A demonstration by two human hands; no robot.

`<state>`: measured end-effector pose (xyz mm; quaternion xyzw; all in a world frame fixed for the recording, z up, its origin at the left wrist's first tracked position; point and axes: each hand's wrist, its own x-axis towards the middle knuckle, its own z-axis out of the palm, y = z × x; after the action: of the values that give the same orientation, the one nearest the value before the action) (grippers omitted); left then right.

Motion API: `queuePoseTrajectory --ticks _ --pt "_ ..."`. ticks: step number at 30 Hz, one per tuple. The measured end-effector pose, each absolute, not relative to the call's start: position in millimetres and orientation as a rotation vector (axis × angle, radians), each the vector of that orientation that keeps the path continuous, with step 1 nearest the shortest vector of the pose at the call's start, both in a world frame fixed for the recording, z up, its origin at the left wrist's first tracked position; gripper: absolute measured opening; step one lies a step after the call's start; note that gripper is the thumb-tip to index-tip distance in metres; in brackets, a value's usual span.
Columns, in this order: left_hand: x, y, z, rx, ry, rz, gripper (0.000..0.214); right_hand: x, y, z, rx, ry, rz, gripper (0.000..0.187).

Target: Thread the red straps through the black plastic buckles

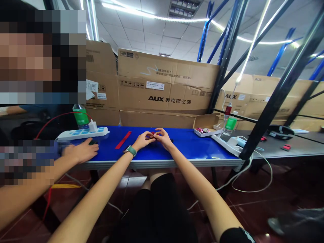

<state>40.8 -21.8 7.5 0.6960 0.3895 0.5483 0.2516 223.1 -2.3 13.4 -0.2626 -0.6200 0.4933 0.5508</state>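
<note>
- Pinching a small red piece [152, 133] between the fingers [159, 133] of both hands, over the middle of the blue counter [192, 145]; its exact shape is too small to tell.
- Probably light and fairly stiff, but easy to drop; best held by its edges with the fingertips.
- Left hand [143, 140], wearing a green-strapped watch [130, 151], and right hand [162, 137] both close on it.
- Further left lie a red strip [123, 139] and a white power strip [82, 133], near a co-worker's hand [79, 152].
</note>
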Motion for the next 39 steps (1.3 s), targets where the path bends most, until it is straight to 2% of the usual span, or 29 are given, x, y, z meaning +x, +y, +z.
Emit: queuePoseTrajectory --ticks 8,11,13,18,25,39 --pt "41 -29 7 1.840 1.050 1.546 0.037 222 -5 19 -0.646 -1.583 0.972 0.039" --pt "43 -33 8 1.817 1.017 1.619 0.043 222 -4 20 -0.661 -1.619 0.901 0.034" --pt "45 -35 10 1.807 0.996 1.657 0.047 221 -5 20 -0.651 -1.641 0.883 0.034" --pt "44 -33 17 1.866 1.002 1.585 0.033 220 -7 19 -0.630 -1.654 0.864 0.035" --pt "39 -25 16 1.894 0.999 1.544 0.037 221 -9 22 -0.605 -1.668 0.796 0.028" --pt "32 -11 9 1.859 0.972 1.592 0.040 227 1 12 -0.704 -1.789 0.711 0.032"
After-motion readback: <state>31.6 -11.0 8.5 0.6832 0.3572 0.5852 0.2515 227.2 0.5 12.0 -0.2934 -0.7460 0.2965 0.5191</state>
